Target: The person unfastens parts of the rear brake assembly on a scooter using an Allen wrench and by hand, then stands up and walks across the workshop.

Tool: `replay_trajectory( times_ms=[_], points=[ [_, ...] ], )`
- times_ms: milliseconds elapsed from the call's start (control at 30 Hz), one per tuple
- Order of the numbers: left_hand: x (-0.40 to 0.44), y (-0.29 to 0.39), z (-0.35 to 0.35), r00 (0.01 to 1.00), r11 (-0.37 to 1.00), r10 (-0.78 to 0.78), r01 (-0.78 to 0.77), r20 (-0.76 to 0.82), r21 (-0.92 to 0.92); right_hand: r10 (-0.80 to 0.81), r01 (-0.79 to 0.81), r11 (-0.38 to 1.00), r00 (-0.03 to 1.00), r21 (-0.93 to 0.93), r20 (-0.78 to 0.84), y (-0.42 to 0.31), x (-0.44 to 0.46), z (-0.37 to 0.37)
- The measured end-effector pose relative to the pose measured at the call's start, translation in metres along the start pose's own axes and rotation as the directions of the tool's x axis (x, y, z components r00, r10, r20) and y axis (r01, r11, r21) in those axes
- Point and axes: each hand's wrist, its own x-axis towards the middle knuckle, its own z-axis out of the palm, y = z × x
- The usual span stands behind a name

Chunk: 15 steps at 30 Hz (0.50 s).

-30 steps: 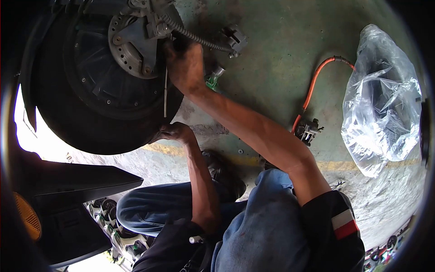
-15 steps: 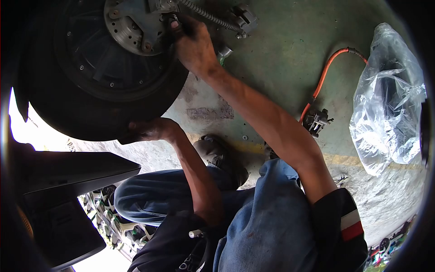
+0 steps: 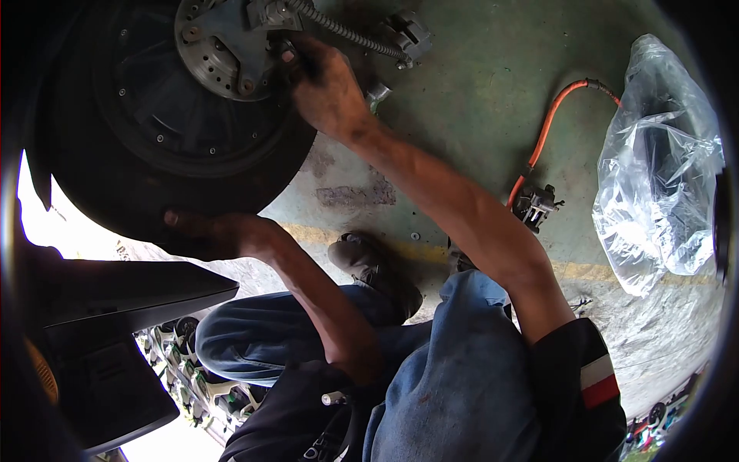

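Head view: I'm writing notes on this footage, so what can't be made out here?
- Head view: whatever the right hand may be gripping, hidden by its own fingers and dark shadow.
- Head view: most of the left hand's fingers, lost in darkness against the tyre.
- Head view: the top of the brake disc, cut off by the upper edge.
- Head view: what the clear plastic bag holds, obscured by folds and glare.

Wheel (image 3: 158, 165) at upper left, face toward the camera and partly cropped at the top: broad black tyre (image 3: 262, 181), dark hub (image 3: 173, 112) ringed with small bright fasteners, and a perforated, brownish-grey metal disc (image 3: 195, 65) behind a bolted plate (image 3: 223, 32), hub detail appearing somewhat lost in shadow.
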Motion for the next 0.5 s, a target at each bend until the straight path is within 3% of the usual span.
replay_trajectory(
  times_ms=[133,200,300,333,400,433,500],
  points=[
    [0.003,0.006,0.005,0.999,1.000,0.013,-0.013,-0.034,-0.003,0.031,-0.030,0.999,0.999,-0.027,0.035,-0.004,0.006,0.005],
    [0.001,0.008,0.006,0.999,1.000,0.014,-0.015,-0.036,-0.010,0.223,-0.227,0.968,0.974,0.109,0.043,-0.008,0.009,0.006],
    [-0.002,-0.004,0.007,0.995,0.999,0.039,-0.035,-0.096,0.035,0.251,-0.252,0.962,0.968,0.109,0.016,-0.011,0.010,0.009],
    [0.000,-0.014,0.007,0.994,0.998,0.062,-0.064,-0.091,-0.028,0.250,-0.250,0.962,0.968,0.111,0.014,-0.014,0.008,0.009],
    [-0.002,-0.023,0.007,0.992,0.992,0.085,-0.093,-0.089,-0.090,0.079,-0.079,0.997,0.994,0.004,-0.072,-0.018,0.001,0.010],
    [-0.005,-0.022,0.008,0.988,0.993,0.089,-0.098,-0.129,-0.064,0.078,-0.078,0.997,0.994,0.006,-0.071,-0.020,0.000,0.011],
    [-0.010,-0.022,0.010,0.981,0.993,0.096,-0.105,-0.169,-0.044,0.162,-0.155,0.968,0.987,-0.197,0.019,-0.020,0.000,0.011]
  ],
)
